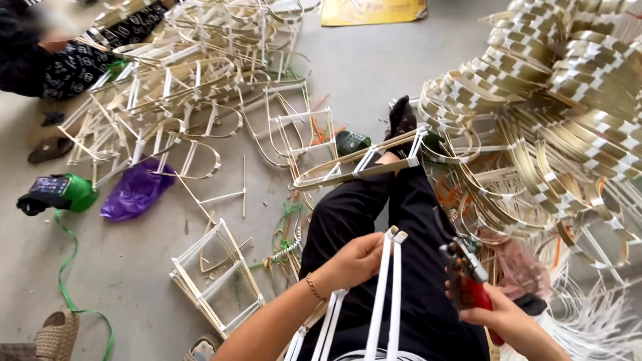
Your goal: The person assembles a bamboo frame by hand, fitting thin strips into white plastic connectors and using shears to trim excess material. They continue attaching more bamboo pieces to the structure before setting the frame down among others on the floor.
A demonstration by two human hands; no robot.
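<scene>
At the lower centre of the frame the left hand [358, 259] comes in from the bottom left on a bare forearm with a thin bracelet at the wrist. Its fingers are curled and pinched shut on the pair of white strips [386, 294], gripping them just below their upper ends. The strips run side by side, nearly upright in the frame, leaning slightly right toward the top; their long axis goes from the bottom edge up to cut ends that point toward the upper part of the frame. They lie over the person's black trousers [374, 207].

At the lower right the right hand [505, 321] is closed around the red handles of a pair of pliers [465, 271]. The tool's dark head points up and to the left, toward the strips but apart from them. The two hands are apart, with the strips between them.

Across the person's ankles, at mid-frame, rests a bent bamboo frame [361, 167], lying roughly level. A heap of similar frames [194, 93] fills the upper left, and curved bound strips [562, 87] pile up at the upper right. A purple bag [134, 194] lies on the floor [120, 267] at the left.
</scene>
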